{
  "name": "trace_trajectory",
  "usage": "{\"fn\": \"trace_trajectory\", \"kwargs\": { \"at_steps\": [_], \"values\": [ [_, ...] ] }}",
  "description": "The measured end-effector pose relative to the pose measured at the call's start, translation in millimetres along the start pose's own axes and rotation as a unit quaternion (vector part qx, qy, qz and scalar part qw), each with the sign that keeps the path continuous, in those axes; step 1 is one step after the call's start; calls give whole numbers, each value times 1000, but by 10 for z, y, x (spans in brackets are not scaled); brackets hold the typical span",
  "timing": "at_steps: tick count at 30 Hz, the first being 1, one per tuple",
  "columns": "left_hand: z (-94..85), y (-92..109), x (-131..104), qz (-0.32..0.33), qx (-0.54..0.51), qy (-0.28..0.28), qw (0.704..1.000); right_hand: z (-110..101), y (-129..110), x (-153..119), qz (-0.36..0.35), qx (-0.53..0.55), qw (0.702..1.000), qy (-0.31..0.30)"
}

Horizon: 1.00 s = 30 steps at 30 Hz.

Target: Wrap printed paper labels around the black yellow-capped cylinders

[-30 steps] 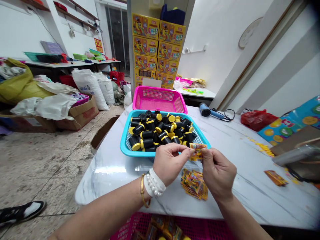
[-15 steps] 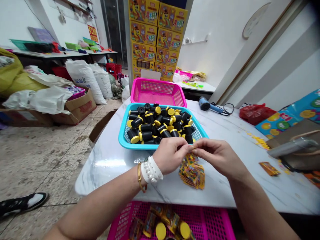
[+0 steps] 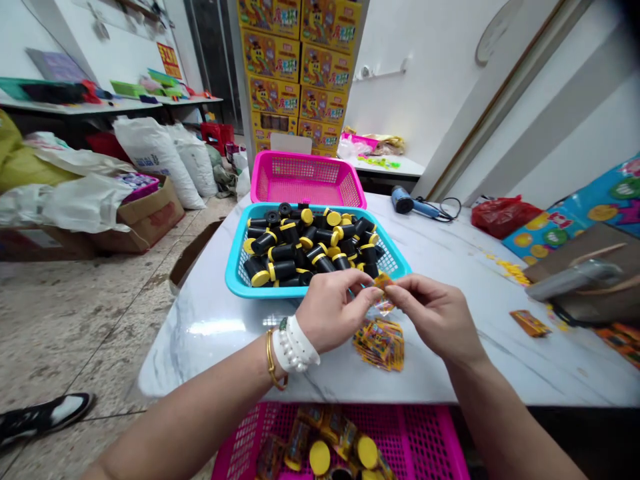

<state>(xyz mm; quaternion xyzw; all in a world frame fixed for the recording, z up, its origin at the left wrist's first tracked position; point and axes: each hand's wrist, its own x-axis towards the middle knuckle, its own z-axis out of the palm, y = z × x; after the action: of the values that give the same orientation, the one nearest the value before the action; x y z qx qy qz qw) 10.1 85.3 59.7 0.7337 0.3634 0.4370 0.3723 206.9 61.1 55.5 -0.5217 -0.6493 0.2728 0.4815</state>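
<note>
Between my fingertips is a small printed wrapper [image 3: 384,297], yellow-orange and partly clear. My left hand [image 3: 336,310] pinches its left side, and my right hand [image 3: 434,317] pinches its right side. Below them a fanned pile of similar wrappers [image 3: 380,345] lies on the white marbled table [image 3: 210,333]. Just beyond my hands is a blue basket [image 3: 233,267] full of black cylinders with yellow caps [image 3: 283,253]. At the bottom a pink basket [image 3: 430,440] holds several wrapped, yellow-capped cylinders [image 3: 319,457].
Behind the blue basket stands an empty pink basket [image 3: 310,193]. A blue heat tool [image 3: 403,200] with a cord lies at the back right. Farther right are a red bag [image 3: 505,217], a wrapper stack [image 3: 530,323] and a brown bag [image 3: 585,267]. Yellow cartons [image 3: 273,60] are stacked behind.
The wrapper held between my fingertips now shows clearly above the pile, apart from it. My hands are slightly farther apart. The whole view has shifted a little.
</note>
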Motion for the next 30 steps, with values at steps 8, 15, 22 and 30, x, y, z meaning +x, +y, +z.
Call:
{"fn": "trace_trajectory", "kwargs": {
  "at_steps": [8,15,22,30],
  "values": [
    [115,28,-81,-41,-110,68,991,207,36,-73,-2,35,987,159],
    [114,29,-49,-68,-140,101,983,274,34,-115,-75,-5,983,167],
    [15,46,17,-173,-249,94,948,341,16,-57,-157,-39,983,83],
    [-252,68,154,-190,-341,97,916,73,102,965,-21,-406,914,-12]
  ]
}}
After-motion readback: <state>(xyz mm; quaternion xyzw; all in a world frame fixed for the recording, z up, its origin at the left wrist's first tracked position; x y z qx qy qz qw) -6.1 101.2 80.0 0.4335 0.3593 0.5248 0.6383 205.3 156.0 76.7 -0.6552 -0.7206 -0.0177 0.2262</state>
